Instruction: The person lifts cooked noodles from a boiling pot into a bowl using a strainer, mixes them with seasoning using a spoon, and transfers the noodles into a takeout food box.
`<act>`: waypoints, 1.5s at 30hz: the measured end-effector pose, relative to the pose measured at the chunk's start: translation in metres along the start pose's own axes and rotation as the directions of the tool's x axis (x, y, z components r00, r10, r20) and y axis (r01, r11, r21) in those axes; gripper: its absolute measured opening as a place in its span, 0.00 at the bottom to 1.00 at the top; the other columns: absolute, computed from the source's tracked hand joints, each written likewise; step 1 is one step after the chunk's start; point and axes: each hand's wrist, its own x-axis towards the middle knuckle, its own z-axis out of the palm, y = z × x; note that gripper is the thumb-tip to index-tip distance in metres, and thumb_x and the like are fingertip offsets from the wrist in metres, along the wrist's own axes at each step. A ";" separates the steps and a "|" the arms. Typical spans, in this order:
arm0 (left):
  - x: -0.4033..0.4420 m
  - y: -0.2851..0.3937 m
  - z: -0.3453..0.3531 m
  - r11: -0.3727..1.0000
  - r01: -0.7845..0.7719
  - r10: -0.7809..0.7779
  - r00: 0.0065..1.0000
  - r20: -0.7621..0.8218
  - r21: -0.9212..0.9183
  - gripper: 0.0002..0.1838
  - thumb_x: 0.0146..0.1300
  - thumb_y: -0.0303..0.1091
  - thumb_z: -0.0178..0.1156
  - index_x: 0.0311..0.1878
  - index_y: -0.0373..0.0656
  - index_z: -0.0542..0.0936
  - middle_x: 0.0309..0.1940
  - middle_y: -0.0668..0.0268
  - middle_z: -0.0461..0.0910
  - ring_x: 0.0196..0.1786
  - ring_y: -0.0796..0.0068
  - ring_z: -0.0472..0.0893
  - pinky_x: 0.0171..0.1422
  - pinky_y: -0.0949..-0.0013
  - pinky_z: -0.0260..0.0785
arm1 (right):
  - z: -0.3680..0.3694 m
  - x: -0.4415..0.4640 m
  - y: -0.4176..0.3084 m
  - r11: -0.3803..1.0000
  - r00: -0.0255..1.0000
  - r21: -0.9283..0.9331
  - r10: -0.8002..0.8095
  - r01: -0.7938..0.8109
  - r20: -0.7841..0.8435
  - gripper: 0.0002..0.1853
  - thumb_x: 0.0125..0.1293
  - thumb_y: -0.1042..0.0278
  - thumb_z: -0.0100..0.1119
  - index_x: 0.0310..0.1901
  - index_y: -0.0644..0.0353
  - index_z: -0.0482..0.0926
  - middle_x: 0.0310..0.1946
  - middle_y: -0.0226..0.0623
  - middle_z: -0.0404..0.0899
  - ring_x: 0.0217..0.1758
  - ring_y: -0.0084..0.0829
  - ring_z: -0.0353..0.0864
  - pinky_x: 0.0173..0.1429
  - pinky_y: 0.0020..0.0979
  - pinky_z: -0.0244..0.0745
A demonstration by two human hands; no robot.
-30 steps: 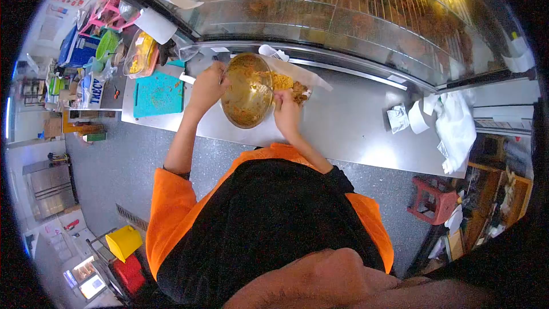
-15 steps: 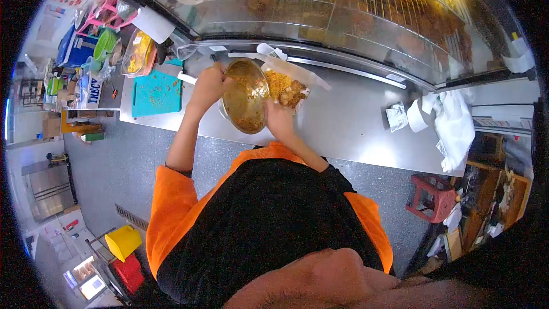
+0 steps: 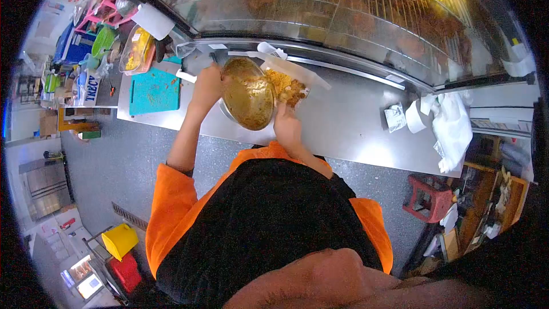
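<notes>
My left hand [image 3: 207, 87] is closed on the left rim of a metal mixing bowl [image 3: 250, 100]. The bowl is tilted, its inside facing me and smeared with brown-yellow residue. Right beside it stands a light takeaway container [image 3: 311, 76], its pale flap raised at the back. Yellow shredded or grain-like food [image 3: 278, 80] and browned chunks [image 3: 295, 92] fill the container. My right hand [image 3: 287, 127] is at the container's near edge, close to the bowl's right rim, fingers bent around the edge and partly hidden. A white handle [image 3: 186, 76] lies left of my left hand.
A teal cutting board [image 3: 154, 92] with crumbs lies left on the steel counter [image 3: 343, 114]. Behind it sits a clear tub of yellow food [image 3: 137, 51]. A glass display cabinet [image 3: 320, 17] borders the back. White plastic bags [image 3: 454, 129] lie right; a red stool [image 3: 428, 197] stands below.
My right hand has shifted slightly right, away from the bowl to the container's near edge. The bowl has turned a little, showing more of its inside. My left hand keeps its grip.
</notes>
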 end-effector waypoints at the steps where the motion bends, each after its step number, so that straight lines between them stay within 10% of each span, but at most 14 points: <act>1: 0.000 0.000 -0.002 1.000 0.004 -0.004 1.000 -0.002 -0.003 0.12 0.47 0.31 0.57 0.27 0.29 0.72 0.23 0.42 0.75 0.30 0.44 0.77 0.35 0.52 0.69 | -0.002 0.000 0.002 0.998 0.998 0.038 0.058 -0.057 -0.023 0.04 0.57 0.74 0.45 0.35 0.61 0.66 0.18 0.43 0.74 0.18 0.40 0.76 0.20 0.38 0.71; 4: -0.002 -0.002 -0.002 0.999 0.009 -0.009 1.000 0.010 -0.035 0.13 0.49 0.33 0.56 0.31 0.29 0.74 0.24 0.45 0.76 0.31 0.47 0.78 0.36 0.56 0.69 | 0.009 -0.005 0.001 0.999 0.979 -0.041 -0.012 0.021 0.202 0.04 0.59 0.73 0.44 0.36 0.60 0.66 0.19 0.44 0.75 0.18 0.43 0.76 0.21 0.40 0.71; 10: -0.006 -0.004 -0.008 0.999 0.048 -0.047 0.998 0.046 -0.016 0.14 0.48 0.33 0.56 0.32 0.28 0.74 0.24 0.45 0.76 0.31 0.48 0.78 0.36 0.57 0.70 | -0.008 0.009 0.024 0.980 0.980 -0.001 0.198 -0.198 0.005 0.05 0.63 0.65 0.46 0.36 0.56 0.66 0.16 0.43 0.74 0.17 0.43 0.75 0.20 0.43 0.69; 35: -0.043 -0.001 -0.064 0.994 0.017 -0.028 0.995 -0.100 -0.106 0.12 0.49 0.31 0.59 0.33 0.30 0.73 0.23 0.49 0.76 0.31 0.50 0.77 0.35 0.58 0.68 | -0.053 0.063 0.054 0.994 0.998 -0.092 0.055 -0.052 0.025 0.05 0.63 0.67 0.45 0.38 0.56 0.69 0.28 0.42 0.76 0.29 0.41 0.79 0.30 0.41 0.74; 38: -0.045 0.001 -0.069 0.995 0.012 -0.022 0.994 -0.103 -0.104 0.13 0.50 0.31 0.60 0.33 0.31 0.73 0.24 0.49 0.76 0.32 0.52 0.78 0.36 0.59 0.68 | -0.044 0.051 0.040 0.988 0.978 -0.034 0.157 -0.154 0.139 0.06 0.62 0.68 0.47 0.39 0.58 0.69 0.30 0.46 0.77 0.31 0.45 0.78 0.31 0.44 0.72; 40: -0.046 0.001 -0.069 0.996 0.001 -0.010 0.996 -0.093 -0.091 0.13 0.50 0.31 0.60 0.34 0.31 0.73 0.25 0.49 0.77 0.32 0.52 0.78 0.36 0.59 0.68 | -0.003 0.027 0.045 0.787 0.935 0.507 0.320 -0.351 0.152 0.07 0.61 0.70 0.50 0.40 0.61 0.70 0.30 0.48 0.77 0.32 0.47 0.78 0.34 0.43 0.70; 45: -0.044 -0.005 -0.062 0.983 0.123 -0.131 0.990 -0.043 -0.139 0.10 0.50 0.28 0.60 0.35 0.33 0.74 0.29 0.54 0.78 0.35 0.58 0.78 0.40 0.64 0.69 | 0.030 0.006 0.060 0.692 0.891 0.576 0.423 -0.434 0.162 0.08 0.59 0.69 0.54 0.38 0.63 0.73 0.30 0.44 0.78 0.32 0.39 0.77 0.37 0.35 0.70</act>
